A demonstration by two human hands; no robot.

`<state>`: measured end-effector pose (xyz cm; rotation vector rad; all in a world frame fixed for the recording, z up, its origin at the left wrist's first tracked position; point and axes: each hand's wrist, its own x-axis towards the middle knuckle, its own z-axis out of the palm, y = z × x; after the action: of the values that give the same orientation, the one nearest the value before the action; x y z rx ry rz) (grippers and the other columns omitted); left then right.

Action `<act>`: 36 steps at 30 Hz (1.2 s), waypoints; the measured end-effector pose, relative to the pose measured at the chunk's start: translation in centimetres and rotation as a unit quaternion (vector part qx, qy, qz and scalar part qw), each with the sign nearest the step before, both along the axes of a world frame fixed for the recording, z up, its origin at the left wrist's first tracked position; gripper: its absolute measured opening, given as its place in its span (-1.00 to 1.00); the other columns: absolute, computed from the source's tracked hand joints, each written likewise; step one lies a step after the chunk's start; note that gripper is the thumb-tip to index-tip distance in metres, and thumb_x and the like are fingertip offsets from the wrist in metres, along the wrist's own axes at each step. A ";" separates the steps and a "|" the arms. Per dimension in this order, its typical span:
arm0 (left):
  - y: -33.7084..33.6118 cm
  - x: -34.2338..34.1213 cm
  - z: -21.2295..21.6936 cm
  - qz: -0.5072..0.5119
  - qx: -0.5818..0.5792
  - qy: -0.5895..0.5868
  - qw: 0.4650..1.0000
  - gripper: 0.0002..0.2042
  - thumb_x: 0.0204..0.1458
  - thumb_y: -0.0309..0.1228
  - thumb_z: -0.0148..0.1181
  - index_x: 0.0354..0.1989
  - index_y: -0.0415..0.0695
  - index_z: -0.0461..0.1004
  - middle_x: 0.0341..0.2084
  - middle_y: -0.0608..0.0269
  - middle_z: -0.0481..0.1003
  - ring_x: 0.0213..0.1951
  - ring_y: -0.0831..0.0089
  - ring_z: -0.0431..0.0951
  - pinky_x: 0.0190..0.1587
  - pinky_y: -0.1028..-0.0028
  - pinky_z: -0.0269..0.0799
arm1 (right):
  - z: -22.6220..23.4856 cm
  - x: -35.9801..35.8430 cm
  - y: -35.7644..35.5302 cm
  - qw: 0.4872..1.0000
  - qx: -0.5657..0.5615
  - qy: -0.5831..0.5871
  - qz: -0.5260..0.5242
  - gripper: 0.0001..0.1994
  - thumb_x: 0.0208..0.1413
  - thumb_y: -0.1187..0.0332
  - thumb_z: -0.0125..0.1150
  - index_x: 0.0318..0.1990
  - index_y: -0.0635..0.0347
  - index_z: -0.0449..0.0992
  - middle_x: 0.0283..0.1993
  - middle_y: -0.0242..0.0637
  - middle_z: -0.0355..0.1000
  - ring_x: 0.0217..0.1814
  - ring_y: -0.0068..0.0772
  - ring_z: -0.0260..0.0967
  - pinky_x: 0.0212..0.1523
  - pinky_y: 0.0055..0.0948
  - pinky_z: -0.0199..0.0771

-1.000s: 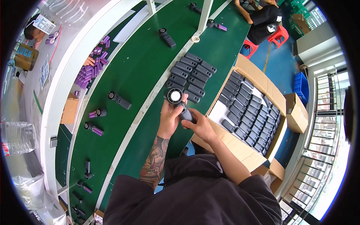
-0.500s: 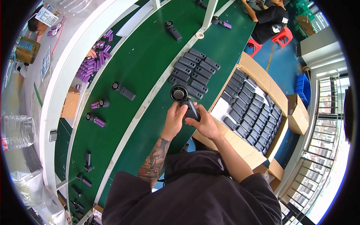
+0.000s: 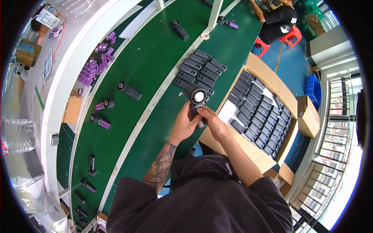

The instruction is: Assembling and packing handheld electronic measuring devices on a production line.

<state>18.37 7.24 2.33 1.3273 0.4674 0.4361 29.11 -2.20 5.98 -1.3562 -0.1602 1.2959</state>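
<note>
Between my two hands is a black handheld fan (image 3: pixel 196 95), its round head turned up and a bright spot in its middle. My left hand (image 3: pixel 184 123) wraps around its handle. My right hand (image 3: pixel 212 121) closes on the handle from the other side, with the thumb pressed near the top of it. Just beyond the fan, rows of dark handle casings (image 3: pixel 199 70) lie on the green table (image 3: pixel 155 128). The lower end of the handle is partly hidden by my fingers.
On my right stands an open cardboard box (image 3: pixel 289 99) packed with dark casings (image 3: pixel 258 116). Left of a pale rail, the green belt (image 3: pixel 143 58) carries spaced-out fan units (image 3: pixel 130 91), some with purple cells. Purple battery cells (image 3: pixel 90 72) are heaped farther left. A co-worker (image 3: pixel 276 23) sits at the far right.
The fan's head has swung to the right and tipped, and its centre now looks bright. Both hands still hold it. Units on the belt have shifted slightly toward me.
</note>
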 end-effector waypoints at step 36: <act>7.5 -5.1 -3.7 0.240 -0.088 0.090 0.962 -0.61 0.28 -0.22 -0.04 0.16 -0.21 0.35 -0.10 0.09 0.51 -0.14 0.37 0.52 -0.02 0.43 0.42 | 0.7 1.6 1.4 0.951 0.104 0.289 -0.023 -0.69 0.16 0.42 0.15 0.03 0.35 0.42 -0.38 -0.26 0.46 -0.48 -0.42 0.33 -0.43 -0.51 0.35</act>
<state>13.29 14.77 -1.34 1.0787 0.9688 0.6604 30.75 -0.85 6.64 -0.7554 0.1364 1.5363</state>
